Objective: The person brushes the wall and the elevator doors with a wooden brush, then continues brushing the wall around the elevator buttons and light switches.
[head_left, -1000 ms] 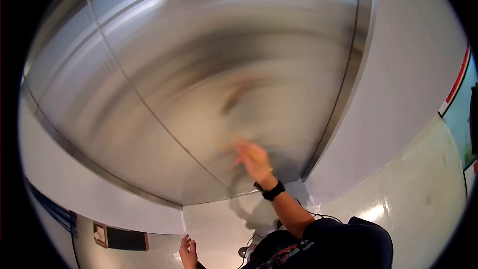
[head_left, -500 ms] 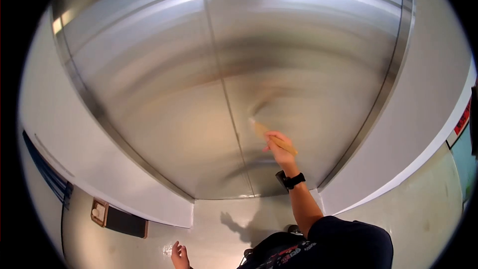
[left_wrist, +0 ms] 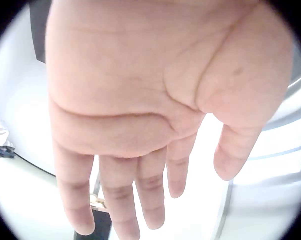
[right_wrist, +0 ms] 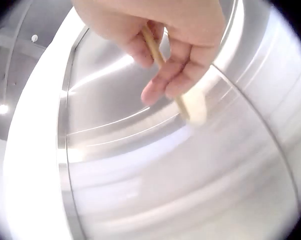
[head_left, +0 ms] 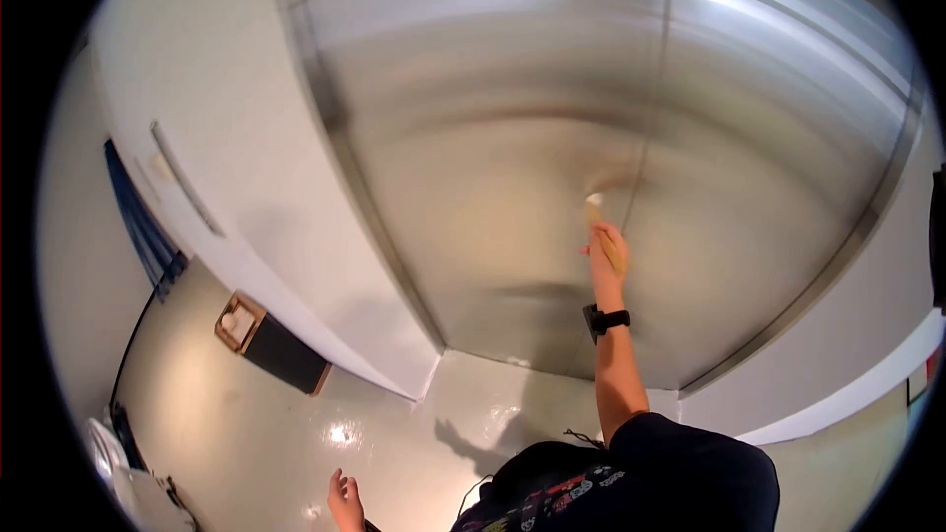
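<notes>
My right hand (head_left: 609,248) is stretched forward, fingers curled round a wooden-handled brush (head_left: 593,202). In the right wrist view the brush's pale, wide end (right_wrist: 196,107) sticks out past the fingertips, right at the shiny metal door (right_wrist: 155,185). In the head view that end lies just left of the seam (head_left: 645,153) between the two brushed-steel door panels. My left hand (head_left: 345,502) hangs low at the left, away from the doors. Its palm (left_wrist: 140,90) faces the wrist camera, fingers loosely extended and holding nothing.
A metal frame (head_left: 379,227) and white wall (head_left: 217,59) border the doors at left. A dark box with a wooden end (head_left: 286,355) stands on the glossy floor (head_left: 394,443) near that wall. Blue cloth (head_left: 143,222) hangs farther left.
The head view has turned left, so the doors sit farther right. My right hand has reached farther forward and crossed from the right of the seam to its left. The left hand stays low.
</notes>
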### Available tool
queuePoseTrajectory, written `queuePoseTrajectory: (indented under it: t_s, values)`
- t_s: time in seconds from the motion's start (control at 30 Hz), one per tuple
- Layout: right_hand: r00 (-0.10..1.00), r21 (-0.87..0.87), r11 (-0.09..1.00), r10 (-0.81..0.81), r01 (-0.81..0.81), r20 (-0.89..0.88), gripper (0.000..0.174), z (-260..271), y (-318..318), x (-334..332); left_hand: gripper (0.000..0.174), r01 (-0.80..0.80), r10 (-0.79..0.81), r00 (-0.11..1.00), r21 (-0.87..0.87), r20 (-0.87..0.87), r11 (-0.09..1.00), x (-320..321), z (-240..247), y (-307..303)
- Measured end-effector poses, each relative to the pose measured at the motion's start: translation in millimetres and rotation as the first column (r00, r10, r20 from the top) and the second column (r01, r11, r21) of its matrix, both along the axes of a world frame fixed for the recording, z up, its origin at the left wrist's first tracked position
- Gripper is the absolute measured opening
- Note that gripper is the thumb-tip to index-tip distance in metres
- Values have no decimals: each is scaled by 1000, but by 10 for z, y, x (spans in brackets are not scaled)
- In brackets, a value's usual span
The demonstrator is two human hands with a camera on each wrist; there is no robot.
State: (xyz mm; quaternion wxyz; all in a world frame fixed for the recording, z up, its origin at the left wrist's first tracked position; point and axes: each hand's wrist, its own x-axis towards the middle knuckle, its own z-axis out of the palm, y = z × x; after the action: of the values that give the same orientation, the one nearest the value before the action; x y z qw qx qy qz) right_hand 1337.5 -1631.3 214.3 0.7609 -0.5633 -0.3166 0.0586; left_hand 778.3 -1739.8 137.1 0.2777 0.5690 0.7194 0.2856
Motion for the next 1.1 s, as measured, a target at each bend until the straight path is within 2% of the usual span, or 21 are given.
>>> queuePoseTrajectory:
  t_s: [0.03, 0.13, 0.23, 0.27, 0.3, 0.33, 0.43, 0.5, 0.53, 0.63, 0.7, 0.83, 0.9, 0.93, 1.0, 1.07, 1.1]
  values:
    - [984, -68, 984, 161, -166, -78, 12, 0, 80, -132, 41, -53, 53, 998, -32, -20, 998, -73, 41, -79]
    - [992, -78, 991, 103, -109, -76, 13, -90, 390, -333, 42, -180, 178, 983, -73, -41, 981, -263, 109, -213]
    - [986, 160, 978, -115, 133, -117, 15, -54, 569, -550, 42, -264, 264, 965, -39, -8, 964, -584, -198, -389]
    - [980, 219, 956, -186, 197, -73, 15, -72, 655, -603, 42, -293, 293, 956, -33, -6, 955, -625, -251, -456]
    - [966, 282, 925, -255, 255, -38, 15, -104, 768, -657, 42, -325, 325, 946, -25, -6, 945, -663, -274, -503]
    - [946, 346, 886, -323, 307, -13, 15, -110, 914, -730, 42, -371, 372, 928, -15, 14, 928, -558, -102, -550]
    - [922, 345, 890, -362, 299, 134, 14, -155, 1389, -1064, 41, -471, 482, 874, -133, 65, 872, -623, -37, -625]
    - [997, 173, 985, -1, -11, 74, 13, -276, 1790, -1333, 42, -520, 531, 846, -155, 43, 840, -686, -31, -628]
    - [985, 95, 980, 172, -174, 24, 14, -297, 1971, -1458, 42, -535, 547, 836, -149, 44, 831, -778, -146, -649]
    - [857, 1, 866, 494, -500, -148, 15, -18, 2404, -1924, 42, -581, 584, 812, -96, 2, 808, -966, -188, -565]
    - [840, 87, 845, 534, -528, -94, 15, 197, 2830, -2137, 43, -599, 597, 801, -97, -51, 795, -1181, -221, -404]
    - [793, 314, 749, 608, -583, 23, 15, 956, 3438, -2380, 45, -622, 624, 782, -68, -5, 780, -1269, 151, 260]
    - [785, 323, 729, 613, -604, 84, 16, 1390, 3627, -2492, 45, -620, 619, 782, -15, 71, 785, -1369, 217, 625]
    - [781, 322, 721, 613, -614, 118, 16, 1573, 3682, -2526, 46, -609, 610, 791, -24, 55, 793, -1409, 259, 816]
    - [820, 452, 687, 515, -569, 251, 16, 1835, 3739, -2586, 45, -556, 555, 831, 21, 48, 831, -1446, 364, 1158]
    - [847, 527, 664, 387, -531, 365, 14, 1906, 3770, -2614, 45, -544, 530, 834, 67, 151, 837, -1362, 500, 1447]
    - [847, 536, 657, 378, -530, 374, 14, 1911, 3846, -2663, 44, -543, 519, 831, 85, 201, 836, -1349, 551, 1542]
